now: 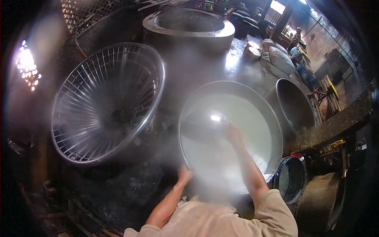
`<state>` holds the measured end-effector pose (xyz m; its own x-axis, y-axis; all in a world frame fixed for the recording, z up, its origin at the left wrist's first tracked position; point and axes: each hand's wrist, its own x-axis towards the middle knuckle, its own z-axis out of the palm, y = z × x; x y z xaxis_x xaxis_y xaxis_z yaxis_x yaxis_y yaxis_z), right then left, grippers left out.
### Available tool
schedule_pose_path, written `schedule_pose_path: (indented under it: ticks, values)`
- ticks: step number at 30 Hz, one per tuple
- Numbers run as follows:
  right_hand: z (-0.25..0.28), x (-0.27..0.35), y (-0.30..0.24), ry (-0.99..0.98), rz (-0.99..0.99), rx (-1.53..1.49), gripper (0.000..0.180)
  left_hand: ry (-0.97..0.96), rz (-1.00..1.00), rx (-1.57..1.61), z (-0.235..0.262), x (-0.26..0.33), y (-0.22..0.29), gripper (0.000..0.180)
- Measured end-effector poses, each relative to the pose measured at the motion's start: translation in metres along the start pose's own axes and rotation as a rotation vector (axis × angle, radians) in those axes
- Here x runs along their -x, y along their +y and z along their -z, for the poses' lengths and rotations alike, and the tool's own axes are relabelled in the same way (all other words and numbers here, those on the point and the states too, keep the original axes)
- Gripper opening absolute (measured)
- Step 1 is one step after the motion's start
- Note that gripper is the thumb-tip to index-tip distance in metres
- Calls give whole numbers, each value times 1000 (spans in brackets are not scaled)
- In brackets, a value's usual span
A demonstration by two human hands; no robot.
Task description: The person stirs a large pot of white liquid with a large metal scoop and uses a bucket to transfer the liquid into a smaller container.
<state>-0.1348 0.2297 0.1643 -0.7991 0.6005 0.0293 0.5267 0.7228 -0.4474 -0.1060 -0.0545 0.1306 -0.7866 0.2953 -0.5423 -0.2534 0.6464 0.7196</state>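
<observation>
Left grip (185,173) holds a round grey vat (229,87) of milky liquid (248,110), while steam (215,170) blurs whether the right grip (234,135) is closed.

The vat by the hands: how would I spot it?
Find the slatted metal basket at left. To its right, the person's left hand is at the rim of a round metal vat. Pale liquid sets it apart from basket and neighbouring drum.
</observation>
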Motion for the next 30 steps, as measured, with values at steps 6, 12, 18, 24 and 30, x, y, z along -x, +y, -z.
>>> schedule_pose_path:
  ticks: [6, 12, 18, 24, 30]
  values:
    - [-46, -7, 20, -207, 61, 122, 29, 169, -78, 110, -16, -19, -39, 41]
    - [-55, 32, 97, -291, -82, 200, 25, 142, -66, 0, -17, -11, -21, 41]
    - [-33, 92, 154, -291, -67, 196, 23, 188, -58, -119, -31, -18, -31, 50]
    - [12, 147, 195, -314, -174, 69, 29, 145, 13, 55, -43, -40, -72, 64]
    - [101, 180, 246, -447, -194, 220, 34, 182, 10, 197, -45, -7, -19, 51]
